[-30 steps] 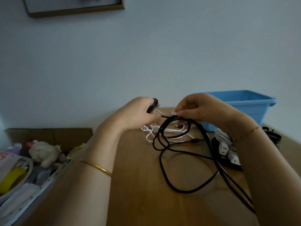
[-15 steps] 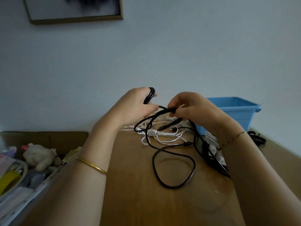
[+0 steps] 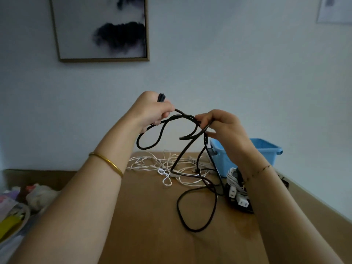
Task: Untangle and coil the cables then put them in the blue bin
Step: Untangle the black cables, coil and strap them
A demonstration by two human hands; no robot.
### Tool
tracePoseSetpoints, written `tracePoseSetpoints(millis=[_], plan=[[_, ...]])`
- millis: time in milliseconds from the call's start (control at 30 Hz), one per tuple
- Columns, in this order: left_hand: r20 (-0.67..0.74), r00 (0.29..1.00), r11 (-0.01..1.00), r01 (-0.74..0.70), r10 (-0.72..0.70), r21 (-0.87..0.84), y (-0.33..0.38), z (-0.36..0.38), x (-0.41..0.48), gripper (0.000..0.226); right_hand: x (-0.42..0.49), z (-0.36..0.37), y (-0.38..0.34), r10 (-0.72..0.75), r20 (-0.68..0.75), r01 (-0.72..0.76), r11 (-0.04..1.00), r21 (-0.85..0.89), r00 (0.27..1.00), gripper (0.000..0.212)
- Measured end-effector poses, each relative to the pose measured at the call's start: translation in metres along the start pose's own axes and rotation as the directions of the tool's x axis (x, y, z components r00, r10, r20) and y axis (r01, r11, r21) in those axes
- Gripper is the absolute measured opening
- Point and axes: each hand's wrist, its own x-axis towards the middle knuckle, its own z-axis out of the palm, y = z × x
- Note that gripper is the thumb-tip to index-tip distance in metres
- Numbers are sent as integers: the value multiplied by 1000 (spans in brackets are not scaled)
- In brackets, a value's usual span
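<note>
Both hands hold a long black cable (image 3: 197, 210) raised above the wooden table (image 3: 148, 216). My left hand (image 3: 152, 111) is closed on a few coiled turns of it, a loop hanging below the fist. My right hand (image 3: 222, 126) pinches the strand just to the right. The rest of the black cable drops to the table in a wide loop. A tangle of thin white cable (image 3: 167, 164) lies at the table's far end. The blue bin (image 3: 266, 151) stands at the far right, partly behind my right forearm.
A bundle of white and black cords with white plugs (image 3: 238, 193) lies in front of the bin. A cardboard box (image 3: 38, 176) and a tray of toys and clutter (image 3: 17, 208) sit left of the table. A framed picture (image 3: 102, 29) hangs on the wall.
Both hands have risen well above the table with the black cable, pulling more of it up. The loop on the table has shrunk. The view has tilted upward.
</note>
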Motion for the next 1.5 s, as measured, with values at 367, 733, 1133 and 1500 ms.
tracePoseSetpoints(millis=[367, 733, 1133, 1500], plan=[[-398, 899, 907, 0, -184, -420, 25, -29, -3, 31, -16, -13, 60, 347, -217, -405, 840, -360, 912, 30], [-283, 958, 997, -56, 37, -60, 5, -4, -2, 12, -7, 2, 52, 256, -87, -226, 590, -775, 963, 18], [-86, 993, 975, 57, -77, -214, -7, 31, -8, 30, 6, 61, 25, 19, 10, -18, 986, -168, 1000, 11], [-376, 921, 932, 225, -108, 285, -47, 6, -1, 24, -11, 41, 32, 208, -441, -84, 955, 285, 873, 40]])
